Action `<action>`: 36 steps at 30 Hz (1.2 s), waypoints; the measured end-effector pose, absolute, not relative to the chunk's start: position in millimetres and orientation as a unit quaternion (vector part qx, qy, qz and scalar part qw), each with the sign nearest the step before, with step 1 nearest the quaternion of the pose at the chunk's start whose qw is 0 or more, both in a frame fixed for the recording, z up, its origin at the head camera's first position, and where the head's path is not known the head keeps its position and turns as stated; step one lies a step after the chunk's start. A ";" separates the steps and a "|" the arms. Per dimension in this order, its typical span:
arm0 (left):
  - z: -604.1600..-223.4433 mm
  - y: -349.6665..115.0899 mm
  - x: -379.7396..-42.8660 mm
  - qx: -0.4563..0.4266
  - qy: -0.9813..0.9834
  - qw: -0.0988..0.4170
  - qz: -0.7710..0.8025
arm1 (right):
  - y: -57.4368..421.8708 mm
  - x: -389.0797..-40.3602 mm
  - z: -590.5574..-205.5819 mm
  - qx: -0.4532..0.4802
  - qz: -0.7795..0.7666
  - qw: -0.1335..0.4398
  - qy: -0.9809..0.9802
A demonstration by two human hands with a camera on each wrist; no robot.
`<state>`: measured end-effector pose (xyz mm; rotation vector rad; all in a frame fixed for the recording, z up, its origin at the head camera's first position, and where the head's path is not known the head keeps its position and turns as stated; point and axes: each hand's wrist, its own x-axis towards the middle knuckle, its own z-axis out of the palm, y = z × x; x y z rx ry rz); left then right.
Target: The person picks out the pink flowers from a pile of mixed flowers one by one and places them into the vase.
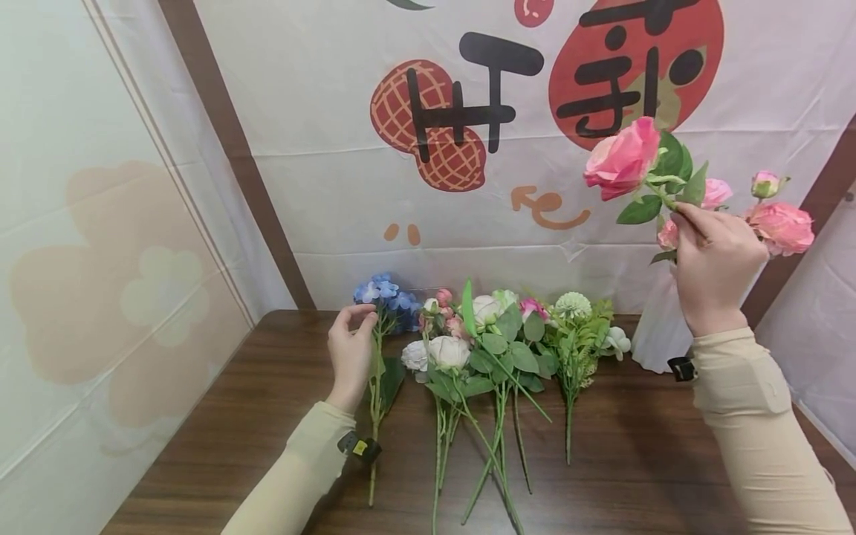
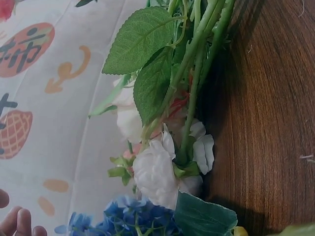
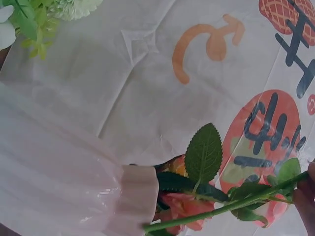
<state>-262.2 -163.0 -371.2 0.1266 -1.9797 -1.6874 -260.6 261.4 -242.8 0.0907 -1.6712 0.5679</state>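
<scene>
My right hand (image 1: 721, 260) pinches the green stem of a pink rose (image 1: 622, 160), raised at the right above a white vase (image 1: 658, 331). The right wrist view shows this stem (image 3: 221, 209) slanting down to the ruffled mouth of the vase (image 3: 74, 162). Other pink flowers (image 1: 782, 227) show behind the hand. My left hand (image 1: 351, 353) is beside a blue hydrangea (image 1: 377, 290) at the left, its fingers loosely bent. In the left wrist view those fingers (image 2: 22, 221) appear apart from the blue petals (image 2: 130, 216).
White flowers (image 1: 449, 353) with long crossing stems lie mid-table, heads toward the back. A pale green pompom flower (image 1: 573, 305) and leafy sprigs (image 1: 571, 349) lie right of them. The brown wooden table (image 1: 602, 490) meets a printed cloth (image 1: 321, 186) behind.
</scene>
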 end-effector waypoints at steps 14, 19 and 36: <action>-369.2 -163.1 -260.3 0.048 -0.737 0.256 -0.624 | 268.1 -260.7 -232.0 0.049 0.338 0.641 -0.687; -369.9 -162.9 -260.0 0.048 -0.738 0.255 -0.623 | 271.8 -266.1 -233.1 0.053 0.329 0.639 -0.693; -381.6 -183.2 -260.8 0.074 -0.758 0.261 -0.592 | 292.9 -271.9 -266.9 -0.024 0.276 0.601 -0.750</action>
